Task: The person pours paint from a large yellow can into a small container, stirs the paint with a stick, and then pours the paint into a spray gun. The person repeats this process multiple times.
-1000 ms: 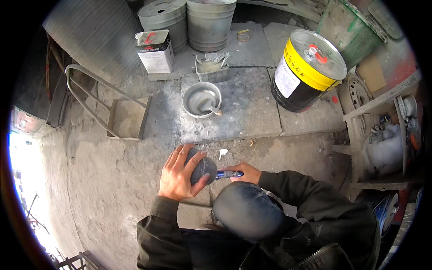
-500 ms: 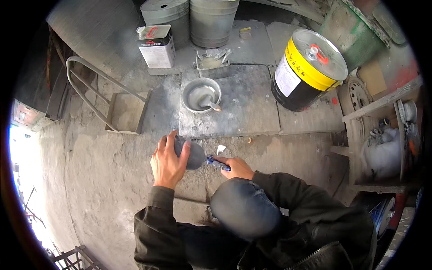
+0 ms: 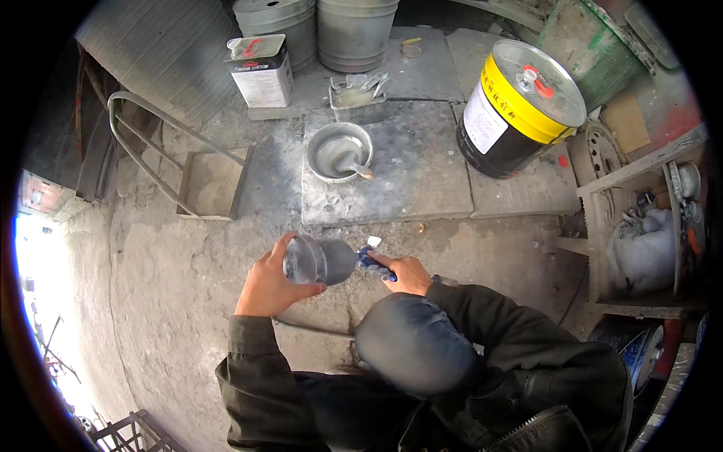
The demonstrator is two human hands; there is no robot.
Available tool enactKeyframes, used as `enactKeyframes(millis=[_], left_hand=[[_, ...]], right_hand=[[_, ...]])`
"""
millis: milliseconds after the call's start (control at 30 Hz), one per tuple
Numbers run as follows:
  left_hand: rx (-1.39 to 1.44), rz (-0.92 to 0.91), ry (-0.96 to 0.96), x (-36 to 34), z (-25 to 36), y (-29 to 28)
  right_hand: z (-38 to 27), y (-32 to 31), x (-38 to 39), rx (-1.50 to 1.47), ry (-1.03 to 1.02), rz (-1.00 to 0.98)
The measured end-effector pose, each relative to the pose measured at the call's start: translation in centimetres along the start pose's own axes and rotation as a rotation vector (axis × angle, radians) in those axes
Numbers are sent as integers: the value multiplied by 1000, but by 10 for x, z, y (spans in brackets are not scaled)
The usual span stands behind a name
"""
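Observation:
My left hand [image 3: 267,282] grips a grey, dull, translucent cylindrical cup [image 3: 331,260], tipped on its side in the air, fingers and thumb at its left end. My right hand [image 3: 410,275] is closed on a blue metal tool [image 3: 380,267], apparently a spray gun, whose head meets the cup's right end. My bent knee [image 3: 410,339] in faded jeans is just below them. Beyond my hands, a metal bowl [image 3: 324,135] of grey liquid with a stirring stick [image 3: 361,169] stands on a dusty slab [image 3: 407,192]. A small white scrap [image 3: 374,241] lies behind the tool.
A yellow-and-black drum [image 3: 527,102] stands at right, beside a wooden shelf [image 3: 625,169] with bundled material. Behind are a rectangular can [image 3: 260,79], a messy tray [image 3: 361,109], grey pails [image 3: 354,38] and a green bin [image 3: 602,68]. A metal-framed box [image 3: 211,188] sits at left.
My left hand has moved left and turned, tipping the cup onto its side so its length and far end now show. My right hand has shifted slightly up and left with the tool.

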State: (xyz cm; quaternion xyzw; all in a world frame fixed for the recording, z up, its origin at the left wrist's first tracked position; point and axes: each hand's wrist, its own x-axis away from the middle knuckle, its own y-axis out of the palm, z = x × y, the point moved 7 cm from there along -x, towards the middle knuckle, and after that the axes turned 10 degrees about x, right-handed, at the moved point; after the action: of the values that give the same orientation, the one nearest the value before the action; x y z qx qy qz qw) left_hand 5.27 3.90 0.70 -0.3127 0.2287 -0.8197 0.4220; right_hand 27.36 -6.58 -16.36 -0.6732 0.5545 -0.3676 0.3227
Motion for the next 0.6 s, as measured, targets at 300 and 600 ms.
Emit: enactKeyframes(millis=[300, 600], left_hand=[[335, 10, -80, 8, 1, -12], [832, -63, 34, 4, -8, -7]], right_hand=[[3, -9, -2, -198, -47, 140], [2, -14, 0, -371, -62, 104]])
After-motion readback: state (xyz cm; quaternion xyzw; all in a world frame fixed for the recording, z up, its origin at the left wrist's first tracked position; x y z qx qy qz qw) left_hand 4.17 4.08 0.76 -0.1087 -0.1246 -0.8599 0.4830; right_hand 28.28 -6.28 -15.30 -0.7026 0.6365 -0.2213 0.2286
